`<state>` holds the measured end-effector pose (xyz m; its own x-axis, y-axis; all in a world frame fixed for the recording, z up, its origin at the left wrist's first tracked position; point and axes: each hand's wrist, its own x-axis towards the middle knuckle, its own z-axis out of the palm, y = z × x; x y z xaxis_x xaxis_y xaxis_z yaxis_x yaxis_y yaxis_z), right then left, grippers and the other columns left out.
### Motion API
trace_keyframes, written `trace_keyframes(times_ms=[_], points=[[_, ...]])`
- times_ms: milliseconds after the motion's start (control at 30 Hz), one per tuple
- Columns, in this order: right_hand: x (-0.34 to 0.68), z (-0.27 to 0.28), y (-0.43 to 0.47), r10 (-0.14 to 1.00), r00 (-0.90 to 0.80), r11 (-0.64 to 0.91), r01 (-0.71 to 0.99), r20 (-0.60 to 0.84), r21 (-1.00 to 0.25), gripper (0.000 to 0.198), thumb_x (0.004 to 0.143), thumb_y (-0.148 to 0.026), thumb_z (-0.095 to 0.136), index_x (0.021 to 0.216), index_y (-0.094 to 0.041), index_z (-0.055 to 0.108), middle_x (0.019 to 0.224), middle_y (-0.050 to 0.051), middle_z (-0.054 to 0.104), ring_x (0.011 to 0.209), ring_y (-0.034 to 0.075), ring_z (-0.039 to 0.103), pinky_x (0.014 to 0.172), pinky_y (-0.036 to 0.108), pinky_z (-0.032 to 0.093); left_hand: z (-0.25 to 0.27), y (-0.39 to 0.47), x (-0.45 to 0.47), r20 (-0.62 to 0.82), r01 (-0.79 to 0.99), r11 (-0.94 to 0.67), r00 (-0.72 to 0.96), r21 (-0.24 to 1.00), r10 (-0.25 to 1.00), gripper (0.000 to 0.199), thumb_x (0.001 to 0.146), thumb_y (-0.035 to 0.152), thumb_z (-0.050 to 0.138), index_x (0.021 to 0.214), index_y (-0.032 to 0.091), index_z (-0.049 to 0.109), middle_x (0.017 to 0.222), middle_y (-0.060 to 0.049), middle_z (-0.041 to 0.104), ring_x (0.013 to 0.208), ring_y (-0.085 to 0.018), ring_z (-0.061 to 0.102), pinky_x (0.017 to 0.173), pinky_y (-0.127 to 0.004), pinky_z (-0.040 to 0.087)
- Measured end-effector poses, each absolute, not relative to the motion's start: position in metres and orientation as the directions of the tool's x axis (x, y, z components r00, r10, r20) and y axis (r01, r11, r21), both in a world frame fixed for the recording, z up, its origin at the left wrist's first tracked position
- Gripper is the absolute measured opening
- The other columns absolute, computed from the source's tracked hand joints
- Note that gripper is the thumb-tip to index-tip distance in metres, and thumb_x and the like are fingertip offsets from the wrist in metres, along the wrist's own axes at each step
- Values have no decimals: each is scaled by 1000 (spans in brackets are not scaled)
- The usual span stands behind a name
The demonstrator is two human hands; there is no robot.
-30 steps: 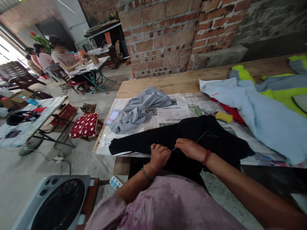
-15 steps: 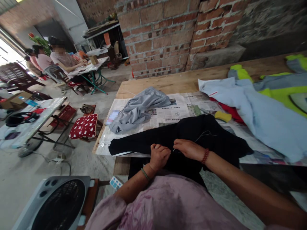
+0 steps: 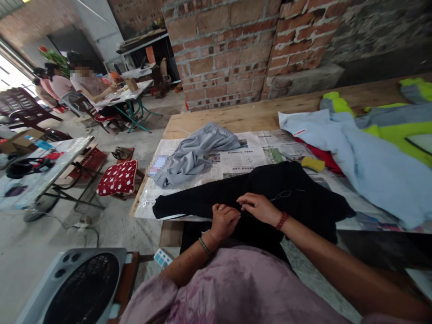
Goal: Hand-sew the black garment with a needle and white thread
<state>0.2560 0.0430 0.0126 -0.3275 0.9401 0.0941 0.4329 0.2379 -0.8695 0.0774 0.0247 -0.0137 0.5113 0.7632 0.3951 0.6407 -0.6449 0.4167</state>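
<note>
Working with black cloth [image 3: 202, 198], looking plain and matte, so dark that most folds are getting lost. Stretching out long and narrow to the left, bunching up wider on the right, showing a thin white sliver along the lower left edge. Lying on newspaper [image 3: 251, 155] along the near side of the bench [image 3: 236, 114], drooping a bit over the edge. Having pale thread [image 3: 282, 194] looping loosely across the top too, just past the right hand [image 3: 261, 209].

Gripping the near part of the fabric with the left hand [image 3: 225, 220], curling those fingers tight together on a pinch of it. Holding the right hand just beside, bending thumb and fingertips in close. Honestly not managing to tell a full pinch from a small gap there, or to make out anything between the tips.
</note>
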Motion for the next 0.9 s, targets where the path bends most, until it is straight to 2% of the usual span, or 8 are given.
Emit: trace_keyframes(times_ms=[133, 233, 400, 533, 667, 900], points=[[249, 8, 42, 976, -164, -110, 192, -142, -975, 39, 65, -12, 52, 103, -18, 52, 80, 0, 57, 62, 10, 61, 63, 23, 48, -12, 23, 77, 384, 642, -637, 509, 426, 770, 13, 84, 25, 53, 82, 25, 65, 85, 1, 69, 80, -14, 55, 82, -36, 27], [247, 8, 38, 958, -144, -239, 68, -246, -969, 36, 63, -19, 58, 98, -16, 53, 70, -3, 57, 62, 10, 60, 65, 24, 48, -11, 22, 76, 375, 644, -638, 517, 421, 770, 14, 84, 26, 51, 82, 24, 65, 85, 0, 68, 80, -14, 55, 83, -36, 27], [248, 11, 32, 941, -107, -319, 27, -320, -947, 25, 62, -33, 63, 78, -15, 57, 69, 2, 62, 66, 12, 58, 60, 23, 43, -9, 20, 76, 375, 643, -633, 511, 431, 774, 14, 84, 25, 51, 83, 24, 65, 84, 0, 68, 80, -14, 55, 83, -36, 28], [248, 8, 33, 952, -70, -281, 176, -297, -943, 26, 66, -41, 58, 69, -15, 57, 65, 1, 60, 62, 11, 53, 59, 23, 38, -8, 20, 77, 363, 638, -632, 517, 440, 775, 14, 84, 24, 50, 84, 24, 64, 86, -1, 68, 81, -15, 55, 83, -36, 29], [245, 1, 38, 964, -40, -235, 337, -263, -912, 26, 70, -39, 52, 59, -16, 54, 54, -3, 50, 54, 9, 44, 55, 22, 32, -8, 20, 77, 359, 639, -621, 507, 454, 784, 14, 85, 24, 49, 84, 23, 63, 86, -1, 67, 82, -15, 55, 83, -36, 29], [234, -12, 43, 926, -32, -353, 287, -377, -890, 21, 68, -30, 46, 51, -17, 44, 45, -5, 39, 44, 7, 33, 45, 21, 24, -11, 20, 79, 370, 622, -623, 501, 475, 782, 11, 84, 21, 50, 83, 22, 61, 85, 0, 67, 82, -14, 55, 82, -35, 30]])
